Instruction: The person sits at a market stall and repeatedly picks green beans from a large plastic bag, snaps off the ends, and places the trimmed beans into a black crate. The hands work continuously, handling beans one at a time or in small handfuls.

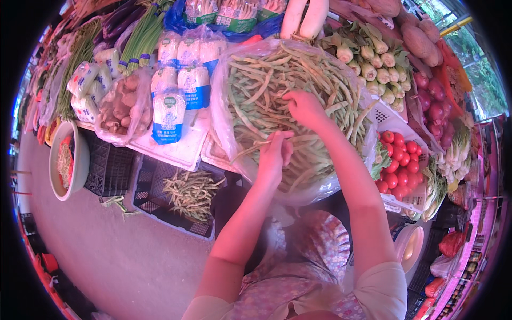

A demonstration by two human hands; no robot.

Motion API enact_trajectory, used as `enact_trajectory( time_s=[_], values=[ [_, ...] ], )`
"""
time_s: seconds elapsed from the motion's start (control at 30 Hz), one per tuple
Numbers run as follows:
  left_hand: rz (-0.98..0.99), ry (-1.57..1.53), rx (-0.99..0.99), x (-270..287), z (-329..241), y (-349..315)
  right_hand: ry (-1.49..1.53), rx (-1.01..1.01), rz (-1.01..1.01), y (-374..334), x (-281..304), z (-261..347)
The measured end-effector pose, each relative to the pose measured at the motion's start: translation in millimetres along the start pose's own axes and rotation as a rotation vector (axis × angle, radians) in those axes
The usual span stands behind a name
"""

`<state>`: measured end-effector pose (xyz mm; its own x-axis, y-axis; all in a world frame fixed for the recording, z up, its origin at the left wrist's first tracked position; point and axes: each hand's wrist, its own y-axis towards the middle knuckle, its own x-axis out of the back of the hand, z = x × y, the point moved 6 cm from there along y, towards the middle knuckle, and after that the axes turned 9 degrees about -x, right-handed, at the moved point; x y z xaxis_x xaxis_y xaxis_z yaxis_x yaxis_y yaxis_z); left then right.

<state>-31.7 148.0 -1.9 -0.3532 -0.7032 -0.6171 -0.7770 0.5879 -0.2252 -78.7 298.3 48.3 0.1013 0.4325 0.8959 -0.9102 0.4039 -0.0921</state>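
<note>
1. Beans (pixel 330 69): heaped in an open clear bag (pixel 220 109), directly before the person.
2. Left hand (pixel 274 154): over the near left part of the heap, fingers curled, thumb and fingertips apparently pinching a bean that juts leftward.
3. Right hand (pixel 306 109): farther up the heap, apart from the left; fingers bent, tips at the beans. Cannot tell whether any is gripped.
4. Dark crate (pixel 200 228), lower left: a smaller pile of pods (pixel 192 194) inside.
5. Right of bag: tomatoes (pixel 397 178) in a white basket (pixel 418 200).
6. Left of bag: white-and-blue packs (pixel 169 114), then bagged mushrooms (pixel 124 104).
</note>
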Motion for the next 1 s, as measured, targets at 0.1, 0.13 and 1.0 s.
enact_trajectory(
  time_s=[0.1, 0.13, 1.0],
  values=[
    [0.140, 0.155, 0.051, -8.8, 11.2, -2.9, -0.463, -0.150, 0.034, 26.1, -36.0, -10.3],
    [0.195, 0.303, 0.025, -12.6, 14.1, -5.1, -0.527, -0.112, -0.019, 28.3, -42.6, -9.1],
    [0.468, 0.159, -0.038, -26.5, 20.1, -26.2, 0.734, -0.182, -0.007, -139.4, -0.8, -1.7]
  ],
)
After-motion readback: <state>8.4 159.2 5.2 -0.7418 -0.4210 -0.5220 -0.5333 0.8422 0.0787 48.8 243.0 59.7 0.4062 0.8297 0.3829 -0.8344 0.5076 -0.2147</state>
